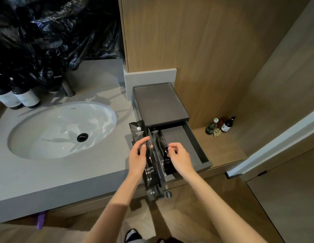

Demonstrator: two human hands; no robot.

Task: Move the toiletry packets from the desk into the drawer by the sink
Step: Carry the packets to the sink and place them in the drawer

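Note:
My left hand (137,157) grips a bunch of long black toothbrush packets (150,171) that stand nearly upright over the front left of the open dark grey drawer (196,146). Another black toothbrush packet (166,161) lies lengthwise in the drawer's left half. My right hand (179,156) hovers over that packet with thumb and fingers pinched on its edge. The drawer's right half shows bare grey floor. The drawer slides out from a small dark box (160,104) on the counter beside the sink (63,128).
A grey counter (47,174) holds the white oval sink, a tap (68,88) and two dark bottles (17,99) at the back left. Black plastic sheeting (52,28) hangs above. Small bottles (221,126) stand on a low wooden ledge to the right. A wood panel rises behind.

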